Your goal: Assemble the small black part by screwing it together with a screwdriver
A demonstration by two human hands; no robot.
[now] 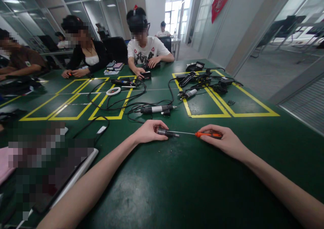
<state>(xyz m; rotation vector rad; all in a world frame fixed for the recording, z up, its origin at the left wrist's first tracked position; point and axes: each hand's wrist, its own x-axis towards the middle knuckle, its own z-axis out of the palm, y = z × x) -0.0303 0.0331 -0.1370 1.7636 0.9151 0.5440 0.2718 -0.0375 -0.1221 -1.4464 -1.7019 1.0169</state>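
My left hand is closed around a small dark cylindrical part with a metal end, held just above the green table. My right hand grips an orange-handled screwdriver. Its thin metal shaft points left, and the tip meets the end of the cylindrical part. Both forearms reach in from the lower edge of the view.
A silver and black electric tool with tangled black cables lies just beyond my hands. More tools and cables sit inside yellow taped squares at the right. A white ring lies at centre left. Other people sit along the far edge. A tablet-like device lies at lower left.
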